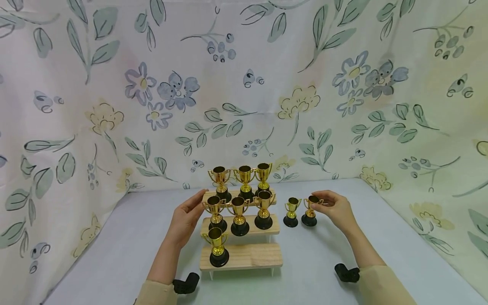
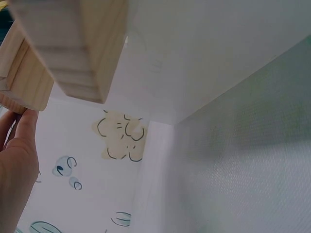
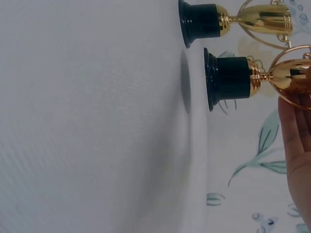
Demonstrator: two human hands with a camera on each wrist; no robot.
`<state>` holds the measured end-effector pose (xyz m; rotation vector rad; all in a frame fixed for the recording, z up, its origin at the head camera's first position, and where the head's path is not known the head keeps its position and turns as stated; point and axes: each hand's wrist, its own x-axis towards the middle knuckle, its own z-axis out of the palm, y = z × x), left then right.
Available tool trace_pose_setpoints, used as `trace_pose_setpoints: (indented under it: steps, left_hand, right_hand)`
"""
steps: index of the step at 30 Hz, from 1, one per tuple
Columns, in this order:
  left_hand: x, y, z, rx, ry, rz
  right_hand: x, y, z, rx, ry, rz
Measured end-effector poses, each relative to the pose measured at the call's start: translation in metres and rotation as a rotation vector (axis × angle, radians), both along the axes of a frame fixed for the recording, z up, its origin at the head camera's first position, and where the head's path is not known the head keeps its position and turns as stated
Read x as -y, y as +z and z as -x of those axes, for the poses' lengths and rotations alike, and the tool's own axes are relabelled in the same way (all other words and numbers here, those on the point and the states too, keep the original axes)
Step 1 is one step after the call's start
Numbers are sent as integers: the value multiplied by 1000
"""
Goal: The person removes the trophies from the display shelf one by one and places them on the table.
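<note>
My left hand (image 1: 186, 220) grips the left end of the top plank of a three-tier wooden display stand (image 1: 263, 256); the plank's end hides some fingertips. On the stand are several gold trophy cups with black bases: three on the top tier, three on the middle, and one trophy (image 1: 218, 250) at the bottom tier's left. My right hand (image 1: 337, 209) pinches a coppery-gold trophy (image 1: 309, 214) by its cup, right of the stand. The right wrist view shows its black base (image 3: 232, 77) slightly off the table. Close beside it stands another gold trophy (image 1: 291, 212).
A white cloth (image 1: 312, 271) covers the table. Floral fabric (image 1: 244, 93) hangs behind and along both sides. Each wrist wears a black camera mount, one near the left sleeve (image 1: 156, 292) and one near the right sleeve (image 1: 385, 286).
</note>
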<state>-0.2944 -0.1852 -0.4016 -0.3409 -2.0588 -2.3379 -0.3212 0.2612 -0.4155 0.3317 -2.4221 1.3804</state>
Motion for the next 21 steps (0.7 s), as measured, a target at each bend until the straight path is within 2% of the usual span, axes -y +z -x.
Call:
trace_pose_setpoints:
  steps: [21]
  left_hand:
    - [-1,1,0,10,8,4]
  right_hand:
    - [-4,-8,3,56,-14,-11]
